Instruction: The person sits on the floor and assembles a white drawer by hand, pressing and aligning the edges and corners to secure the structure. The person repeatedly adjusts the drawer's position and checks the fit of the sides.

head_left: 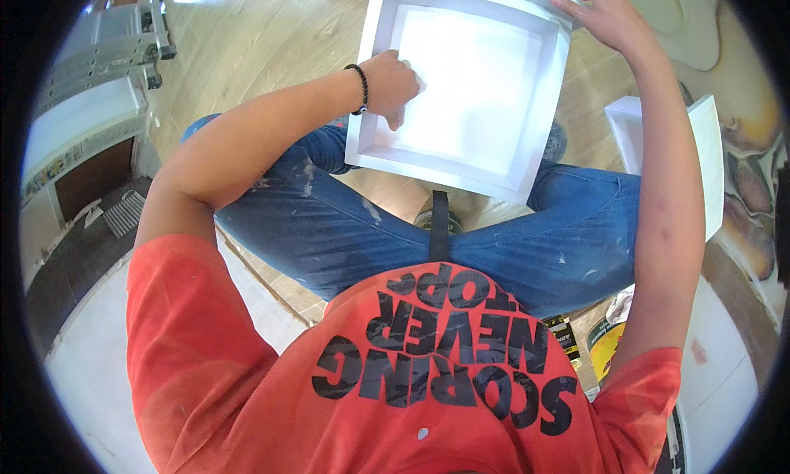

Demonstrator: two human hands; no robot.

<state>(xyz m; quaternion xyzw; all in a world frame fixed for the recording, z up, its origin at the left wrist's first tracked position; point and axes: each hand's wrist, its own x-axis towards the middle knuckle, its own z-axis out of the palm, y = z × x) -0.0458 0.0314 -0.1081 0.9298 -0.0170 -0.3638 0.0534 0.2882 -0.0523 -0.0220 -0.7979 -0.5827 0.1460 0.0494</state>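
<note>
A white, square, open-topped box (461,87) like a shallow drawer is tilted in front of me, above my crossed legs. My left hand (390,85), with a black bead bracelet at the wrist, reaches inside it. Its fingers are curled against the inner left side and bottom; whatever they may hold is hidden. At the far right corner, my right hand (607,17) grips the box's rim, with the thumb along the top edge and the other fingers partly out of sight.
Beside my right arm stands another white piece with angled panels (706,157). A yellow and black can (605,346) sits by my right hip. Metal ladder-like equipment (123,38) is at the far left. Wood-look flooring (255,50) lies beyond my legs.
</note>
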